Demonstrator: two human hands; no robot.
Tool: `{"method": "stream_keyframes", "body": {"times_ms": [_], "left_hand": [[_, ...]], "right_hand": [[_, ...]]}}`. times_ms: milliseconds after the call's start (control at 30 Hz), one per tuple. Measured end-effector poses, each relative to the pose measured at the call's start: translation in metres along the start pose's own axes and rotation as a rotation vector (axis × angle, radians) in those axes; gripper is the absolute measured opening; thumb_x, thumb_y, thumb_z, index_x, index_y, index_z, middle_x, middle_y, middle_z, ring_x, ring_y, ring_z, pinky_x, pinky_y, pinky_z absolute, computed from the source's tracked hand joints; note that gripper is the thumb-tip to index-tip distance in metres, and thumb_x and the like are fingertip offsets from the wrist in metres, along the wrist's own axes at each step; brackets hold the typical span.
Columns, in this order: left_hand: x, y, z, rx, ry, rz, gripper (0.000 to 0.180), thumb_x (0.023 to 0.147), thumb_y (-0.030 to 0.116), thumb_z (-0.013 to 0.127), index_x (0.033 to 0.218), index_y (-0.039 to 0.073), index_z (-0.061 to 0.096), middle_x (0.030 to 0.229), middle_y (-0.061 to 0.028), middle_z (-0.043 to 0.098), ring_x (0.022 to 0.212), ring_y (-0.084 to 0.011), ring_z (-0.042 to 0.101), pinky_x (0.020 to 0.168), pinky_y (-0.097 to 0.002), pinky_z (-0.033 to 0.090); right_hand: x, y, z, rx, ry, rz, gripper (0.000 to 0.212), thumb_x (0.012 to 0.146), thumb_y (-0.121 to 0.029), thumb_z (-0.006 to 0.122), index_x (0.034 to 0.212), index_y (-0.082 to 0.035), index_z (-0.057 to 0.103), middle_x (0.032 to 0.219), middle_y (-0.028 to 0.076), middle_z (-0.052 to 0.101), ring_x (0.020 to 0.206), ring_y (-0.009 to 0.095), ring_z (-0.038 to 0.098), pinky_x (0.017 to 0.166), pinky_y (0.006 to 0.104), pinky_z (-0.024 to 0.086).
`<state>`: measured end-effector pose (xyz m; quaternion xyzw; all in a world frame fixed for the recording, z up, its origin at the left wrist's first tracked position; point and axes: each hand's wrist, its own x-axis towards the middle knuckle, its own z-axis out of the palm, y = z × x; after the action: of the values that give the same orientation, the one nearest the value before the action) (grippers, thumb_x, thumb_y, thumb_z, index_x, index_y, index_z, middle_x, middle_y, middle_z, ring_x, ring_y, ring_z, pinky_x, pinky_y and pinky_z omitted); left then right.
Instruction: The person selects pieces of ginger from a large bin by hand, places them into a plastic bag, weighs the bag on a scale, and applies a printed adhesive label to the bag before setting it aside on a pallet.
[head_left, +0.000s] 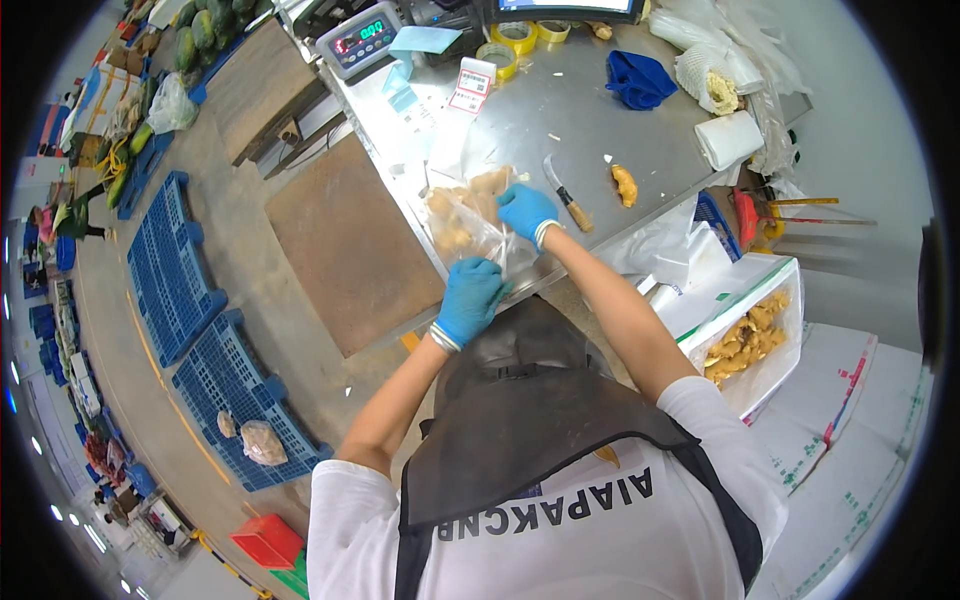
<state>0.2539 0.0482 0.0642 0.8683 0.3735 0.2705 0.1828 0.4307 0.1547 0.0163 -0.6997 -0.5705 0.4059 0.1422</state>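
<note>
A clear plastic bag (478, 238) of ginger pieces lies at the near edge of the steel table, in front of me. My left hand (470, 300), in a blue glove, is closed on the bag's near end. At the bag's right side, my right hand (527, 212), gloved the same, has its fingers curled onto the plastic beside the ginger. Just right of that hand is a knife (568, 198) with a wooden handle, lying flat. Farther right, a single piece of ginger (625, 186) rests on the metal.
A digital scale (360, 40), printed labels (472, 85), tape rolls (515, 38) and a blue cloth (640, 80) sit farther back. Below the table's right end stands a white foam box (690, 318) of ginger (745, 340). Blue pallets (165, 270) lie on the floor leftward.
</note>
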Motion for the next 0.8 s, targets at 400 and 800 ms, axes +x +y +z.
{"method": "stream_keyframes", "body": {"times_ms": [400,800], "left_hand": [[0.012,-0.009,0.005,-1.505,0.368,-1.0,0.046,0.096,0.017,0.057,0.141,0.008,0.049,0.105,-0.0026,0.066,0.09,-0.0098,0.062,0.08,-0.0224,0.049],[-0.011,-0.032,0.046,-0.56,0.07,-0.733,0.026,0.086,0.003,0.063,0.111,0.001,0.066,0.098,-0.01,0.068,0.087,-0.0123,0.062,0.079,-0.0285,0.05]], "right_hand": [[-0.05,0.002,-0.032,0.48,-0.41,0.066,0.028,0.088,-0.032,0.057,0.088,-0.008,0.07,0.077,0.007,0.065,0.066,0.017,0.058,0.068,0.03,0.048],[-0.058,0.015,-0.006,0.649,-0.718,0.019,0.025,0.091,-0.014,0.059,0.115,-0.01,0.065,0.09,0.003,0.066,0.076,0.013,0.061,0.067,0.0295,0.051]]}}
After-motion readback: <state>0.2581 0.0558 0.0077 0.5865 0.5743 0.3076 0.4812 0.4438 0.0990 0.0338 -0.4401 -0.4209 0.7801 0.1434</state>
